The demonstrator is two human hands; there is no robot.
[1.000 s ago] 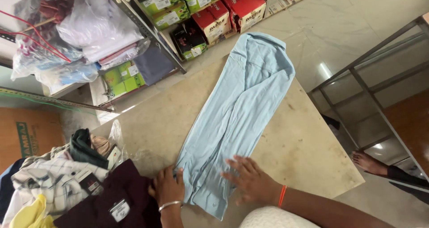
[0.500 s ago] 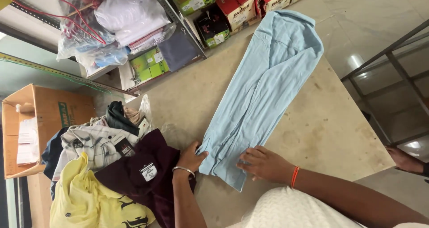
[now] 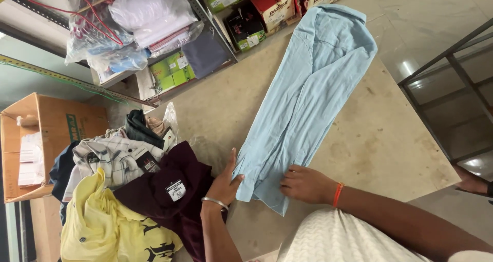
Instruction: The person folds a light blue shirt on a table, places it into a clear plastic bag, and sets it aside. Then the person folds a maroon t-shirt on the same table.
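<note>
Light-blue shirt, folded lengthwise into a long narrow strip, lies slantwise on a beige table, its collar end at the far edge and its hem end nearest the person. Both hands rest at that near end. Left hand, wearing a thin metal bangle at the wrist, lies flat with fingers straight and together, fingertips touching the shirt's left edge near the bottom corner — it grips nothing. Right hand, with an orange band round the wrist, sits palm-down on the lower part of the shirt, fingers curled and pressing the cloth; whether it pinches a fold cannot be told.

Just left of the left hand is a heap of clothes: a dark maroon shirt with a small white tag, a yellow shirt nearest the viewer, and a pale checked shirt behind them. Beyond the heap, at the far left, stands an open brown cardboard box — papers show inside. Past the table's far edge, metal shelving holds clear plastic bags of folded white fabric, green boxes and red boxes. To the right of the table stands a grey metal frame on a polished pale floor.
</note>
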